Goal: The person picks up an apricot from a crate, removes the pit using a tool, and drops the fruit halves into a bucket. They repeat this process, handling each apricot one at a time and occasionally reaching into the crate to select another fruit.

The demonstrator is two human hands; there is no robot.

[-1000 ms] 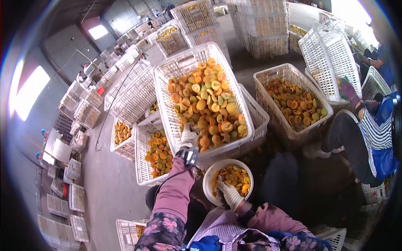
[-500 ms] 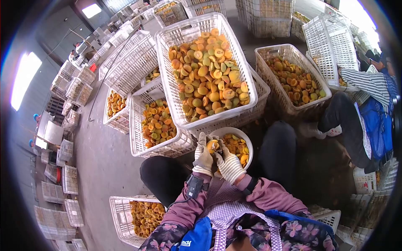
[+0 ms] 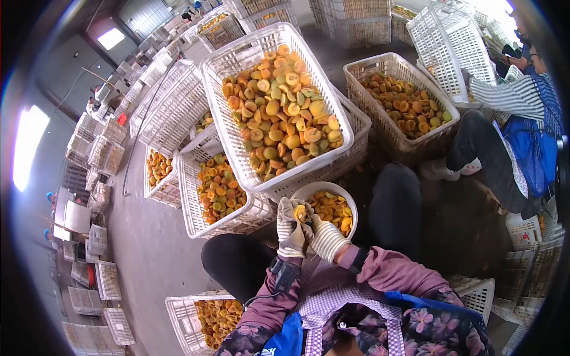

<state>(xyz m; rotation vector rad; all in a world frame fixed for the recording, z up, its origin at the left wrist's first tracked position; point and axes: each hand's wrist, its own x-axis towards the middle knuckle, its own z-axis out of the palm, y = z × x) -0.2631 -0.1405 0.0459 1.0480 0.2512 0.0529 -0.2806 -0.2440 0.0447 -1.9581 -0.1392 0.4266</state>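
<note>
My left hand (image 3: 292, 228), in a dirty white glove, is closed around a yellow-orange fruit piece (image 3: 301, 213). Close against it, my right hand (image 3: 326, 236) in a striped glove has its fingers curled at the fruit; what they hold is too small to make out. Both hands are at the left rim of a round white bucket (image 3: 354, 209) with fruit pieces inside. Beyond the bucket, a large white crate (image 3: 279, 180) full of halved orange and green fruit rests on another crate.
More fruit crates stand at left (image 3: 189, 196), at right (image 3: 405, 133) and by my left elbow (image 3: 181, 317). A co-worker in a striped sleeve (image 3: 513, 98) sits at right. Stacked crates (image 3: 448, 47) rise behind. My knees flank the bucket.
The view has shifted and turned slightly, so the crates appear further left. My hands remain together at the bucket, with the fruit piece now more covered by my left glove.
</note>
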